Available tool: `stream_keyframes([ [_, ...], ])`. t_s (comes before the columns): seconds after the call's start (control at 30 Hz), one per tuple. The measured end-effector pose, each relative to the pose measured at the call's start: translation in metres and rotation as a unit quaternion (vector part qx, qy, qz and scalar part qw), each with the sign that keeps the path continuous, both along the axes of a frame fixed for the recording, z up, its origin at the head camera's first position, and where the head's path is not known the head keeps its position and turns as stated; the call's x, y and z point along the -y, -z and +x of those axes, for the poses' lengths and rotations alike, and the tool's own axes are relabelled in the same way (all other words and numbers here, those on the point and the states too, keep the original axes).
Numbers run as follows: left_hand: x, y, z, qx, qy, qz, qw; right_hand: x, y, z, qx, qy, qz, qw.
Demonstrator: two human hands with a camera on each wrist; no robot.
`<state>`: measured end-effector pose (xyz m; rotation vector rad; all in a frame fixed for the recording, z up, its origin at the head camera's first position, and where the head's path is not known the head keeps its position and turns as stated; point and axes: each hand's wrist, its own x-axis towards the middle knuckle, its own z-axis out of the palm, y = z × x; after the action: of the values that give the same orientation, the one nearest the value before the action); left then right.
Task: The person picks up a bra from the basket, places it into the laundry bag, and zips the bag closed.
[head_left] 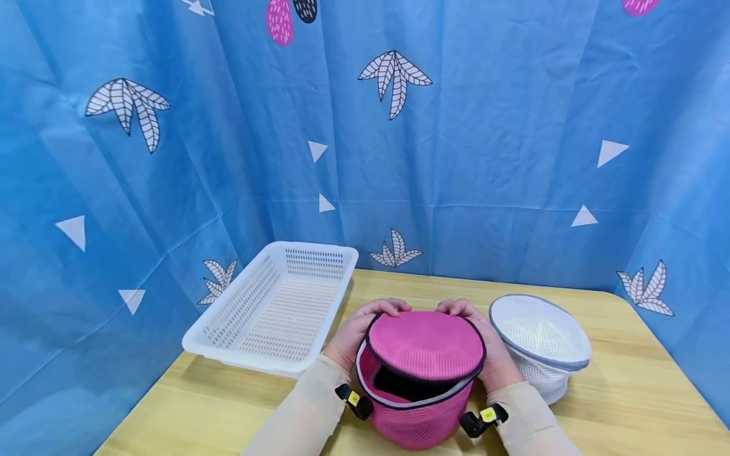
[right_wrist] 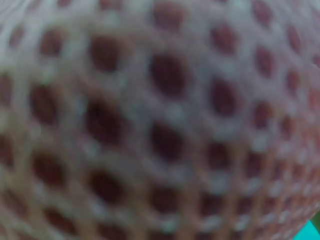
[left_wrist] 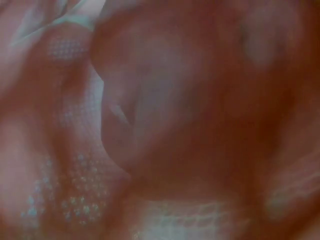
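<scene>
A round pink mesh laundry bag [head_left: 415,423] with dark piping stands in front of the person in the head view. Its pink lid [head_left: 424,345] is unzipped at the near side and gapes over a dark inside. From the far left, the left hand [head_left: 359,329] grips the bag at the lid's edge, fingers curled over it. On the far right the right hand [head_left: 489,345] holds the edge likewise, its lower part partly behind the bag. Close-up mesh [right_wrist: 167,110] fills the right wrist view; the left wrist view is blurred, with mesh [left_wrist: 80,195] at lower left.
A white mesh bag [head_left: 547,339] with a grey rim stands right of the right hand, close to it. To the left lies a white plastic basket [head_left: 336,304] with slotted walls. The wooden table [head_left: 639,373] meets a blue curtain [head_left: 502,158] at the back and sides.
</scene>
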<state>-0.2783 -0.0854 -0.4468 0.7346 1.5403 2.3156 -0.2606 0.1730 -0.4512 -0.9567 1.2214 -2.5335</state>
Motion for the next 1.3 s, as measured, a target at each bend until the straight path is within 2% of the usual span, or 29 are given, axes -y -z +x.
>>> stream_keyframes([
  [0.13,-0.002,-0.001,-0.002,-0.015,0.002,-0.01,0.9998,-0.002,0.001,0.002,0.005,0.035,0.048,0.998],
  [0.3,-0.002,-0.001,-0.002,-0.027,-0.004,-0.028,0.9992,-0.001,0.004,0.001,0.017,0.055,0.072,0.996],
  [0.63,-0.005,-0.009,0.001,0.001,-0.032,-0.031,0.999,0.0,0.004,-0.003,0.063,0.066,0.09,0.992],
  [0.83,-0.008,-0.013,0.001,0.023,-0.029,-0.016,0.9992,0.001,0.004,-0.002,0.093,0.106,0.149,0.979],
  [0.93,-0.009,-0.014,-0.001,0.01,-0.053,-0.057,0.9969,0.002,0.003,-0.002,0.119,0.135,0.174,0.968],
  [1.03,-0.01,-0.017,-0.002,-0.007,-0.074,-0.12,0.9899,0.003,0.001,-0.001,0.143,0.147,0.188,0.961],
  [1.13,-0.009,-0.025,0.001,-0.034,-0.087,-0.188,0.9777,0.002,0.001,0.0,0.159,0.156,0.207,0.953],
  [1.2,-0.009,-0.031,0.004,-0.065,-0.1,-0.237,0.9641,0.001,0.001,0.0,0.16,0.158,0.223,0.949],
  [1.23,-0.01,-0.034,0.006,-0.085,-0.109,-0.265,0.9542,0.0,0.001,0.001,0.157,0.159,0.231,0.947],
  [1.3,-0.01,-0.041,0.01,-0.125,-0.124,-0.324,0.9295,-0.001,0.001,0.001,0.142,0.158,0.25,0.945],
])
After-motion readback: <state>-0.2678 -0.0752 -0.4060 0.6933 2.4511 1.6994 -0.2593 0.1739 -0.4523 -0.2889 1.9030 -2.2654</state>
